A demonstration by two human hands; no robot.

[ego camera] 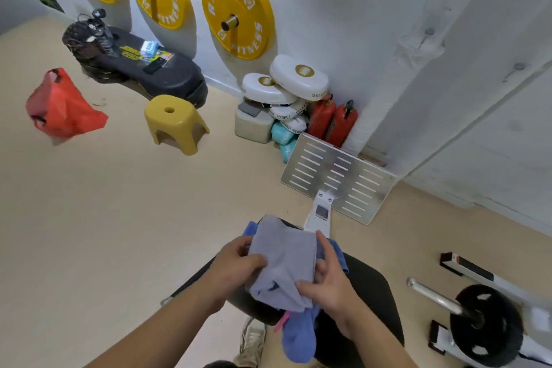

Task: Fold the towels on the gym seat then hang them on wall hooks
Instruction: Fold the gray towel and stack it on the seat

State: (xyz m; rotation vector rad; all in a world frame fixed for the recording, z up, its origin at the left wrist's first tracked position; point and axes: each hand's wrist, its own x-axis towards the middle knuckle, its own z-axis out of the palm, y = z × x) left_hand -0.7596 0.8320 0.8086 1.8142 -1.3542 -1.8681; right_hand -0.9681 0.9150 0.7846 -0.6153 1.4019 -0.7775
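1. We hold a grey cloth towel (283, 260) in both hands at about six o'clock in the view, over the black padded gym seat (370, 287).
2. Our left hand (236, 266) grips the towel's nine o'clock edge, fingers curled over the cloth.
3. Our right hand (325, 281) pinches its three o'clock edge between thumb and fingers.
4. A blue cloth towel (298, 334) lies under the grey one, one end hanging off the seat toward six o'clock.
5. From the seat, a yellow plastic stool (174, 119) stands on the floor at eleven o'clock and a slotted metal plate (337, 176) at one o'clock.
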